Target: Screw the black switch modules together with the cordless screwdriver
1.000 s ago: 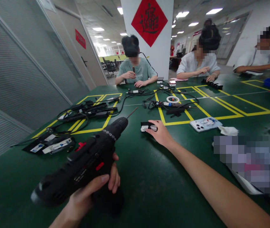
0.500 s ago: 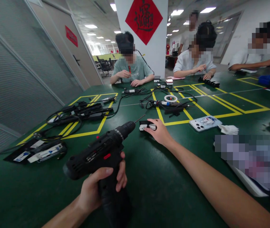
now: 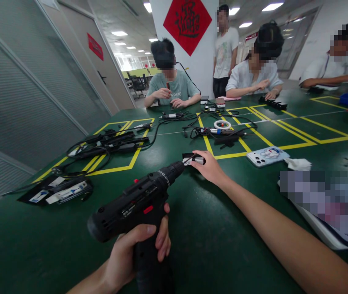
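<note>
My left hand (image 3: 131, 249) is wrapped round the grip of a black cordless drill (image 3: 132, 200) with red buttons. The drill points up and to the right, and its thin bit reaches in front of a small silver-and-black part (image 3: 199, 160). Whether the bit touches the part, I cannot tell. My right hand (image 3: 212, 168) grips that part on the green table (image 3: 198, 220), with the thumb on the near side and the fingers over the top. The fingers hide some of the part.
A phone (image 3: 267, 156) and a crumpled tissue (image 3: 298, 164) lie to the right. Black cables and tools (image 3: 112, 141) cover the left, and more cabled tools (image 3: 216, 131) lie ahead beside a white ring (image 3: 222, 125). Several people sit or stand beyond.
The drill in my left hand has moved right, bringing the bit from beside the small part to in front of it. My right hand keeps its grip. The view has shifted slightly.
</note>
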Demonstrator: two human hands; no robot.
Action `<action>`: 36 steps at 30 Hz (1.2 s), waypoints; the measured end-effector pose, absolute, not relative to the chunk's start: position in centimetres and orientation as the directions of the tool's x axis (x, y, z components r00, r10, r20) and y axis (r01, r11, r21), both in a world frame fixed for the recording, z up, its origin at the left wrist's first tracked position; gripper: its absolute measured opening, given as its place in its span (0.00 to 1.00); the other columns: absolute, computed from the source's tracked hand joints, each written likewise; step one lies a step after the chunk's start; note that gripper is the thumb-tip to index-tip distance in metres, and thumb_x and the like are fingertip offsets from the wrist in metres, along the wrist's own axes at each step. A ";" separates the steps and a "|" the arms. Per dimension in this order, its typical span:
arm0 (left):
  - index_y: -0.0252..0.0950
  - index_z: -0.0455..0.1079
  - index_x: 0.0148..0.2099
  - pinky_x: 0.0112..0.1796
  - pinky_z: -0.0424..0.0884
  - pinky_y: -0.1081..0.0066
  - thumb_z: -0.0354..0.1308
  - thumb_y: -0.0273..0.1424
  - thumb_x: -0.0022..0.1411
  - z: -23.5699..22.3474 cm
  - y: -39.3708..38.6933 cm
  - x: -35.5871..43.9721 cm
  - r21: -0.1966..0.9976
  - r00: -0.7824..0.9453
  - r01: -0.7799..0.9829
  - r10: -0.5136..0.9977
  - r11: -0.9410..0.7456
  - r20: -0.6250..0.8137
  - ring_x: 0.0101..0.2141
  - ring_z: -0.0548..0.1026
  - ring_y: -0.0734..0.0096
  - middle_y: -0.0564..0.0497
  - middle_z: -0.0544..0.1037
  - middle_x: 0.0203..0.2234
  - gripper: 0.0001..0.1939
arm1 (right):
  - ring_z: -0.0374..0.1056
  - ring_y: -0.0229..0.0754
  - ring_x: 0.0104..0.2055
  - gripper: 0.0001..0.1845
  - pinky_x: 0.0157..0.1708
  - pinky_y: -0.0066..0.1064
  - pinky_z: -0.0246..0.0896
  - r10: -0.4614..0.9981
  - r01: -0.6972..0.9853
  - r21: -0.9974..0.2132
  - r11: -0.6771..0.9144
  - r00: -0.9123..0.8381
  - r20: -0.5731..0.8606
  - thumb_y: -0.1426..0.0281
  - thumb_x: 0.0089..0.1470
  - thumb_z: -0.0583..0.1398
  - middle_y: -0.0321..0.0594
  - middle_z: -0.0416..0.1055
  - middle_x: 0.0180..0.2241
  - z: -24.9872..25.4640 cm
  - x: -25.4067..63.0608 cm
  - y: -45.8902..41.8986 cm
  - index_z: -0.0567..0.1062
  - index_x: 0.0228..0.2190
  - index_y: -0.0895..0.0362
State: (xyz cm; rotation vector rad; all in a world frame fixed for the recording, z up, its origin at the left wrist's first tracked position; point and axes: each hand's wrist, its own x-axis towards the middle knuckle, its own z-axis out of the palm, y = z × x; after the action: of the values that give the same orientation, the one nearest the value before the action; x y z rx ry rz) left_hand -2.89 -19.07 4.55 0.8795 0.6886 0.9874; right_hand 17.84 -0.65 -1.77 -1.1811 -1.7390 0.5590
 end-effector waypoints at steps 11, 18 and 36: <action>0.36 0.58 0.48 0.27 0.65 0.62 0.48 0.29 0.59 5.6 -19.7 -3.3 0.918 0.374 -0.264 0.909 0.294 -0.184 0.19 0.69 0.66 0.53 0.68 0.20 0.14 | 0.65 0.43 0.48 0.20 0.51 0.37 0.59 0.895 0.460 -0.778 0.428 -0.094 0.436 0.63 0.49 0.61 0.42 0.66 0.45 -1.6 17.7 -0.8 0.72 0.46 0.51; 0.36 0.59 0.47 0.26 0.65 0.64 0.49 0.29 0.58 5.9 -19.7 -3.2 0.921 0.363 -0.219 0.903 0.321 -0.228 0.19 0.69 0.67 0.53 0.68 0.20 0.14 | 0.65 0.43 0.49 0.21 0.52 0.37 0.58 0.892 0.471 -0.768 0.433 -0.104 0.440 0.64 0.49 0.61 0.42 0.66 0.46 -1.7 17.7 -0.8 0.71 0.47 0.52; 0.33 0.62 0.48 0.27 0.66 0.63 0.49 0.31 0.58 5.5 -19.4 -3.2 0.910 0.327 -0.226 0.907 0.349 -0.266 0.19 0.69 0.67 0.53 0.67 0.20 0.15 | 0.65 0.43 0.49 0.21 0.51 0.38 0.60 0.891 0.452 -0.775 0.442 -0.125 0.435 0.66 0.49 0.62 0.42 0.65 0.46 -1.8 17.7 -0.9 0.71 0.47 0.51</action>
State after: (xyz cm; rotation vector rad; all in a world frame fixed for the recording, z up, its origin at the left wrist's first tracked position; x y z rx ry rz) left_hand -3.25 -19.40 5.50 0.9023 0.9312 0.8913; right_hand 17.75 -0.86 -1.82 -1.1598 -1.7489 0.5832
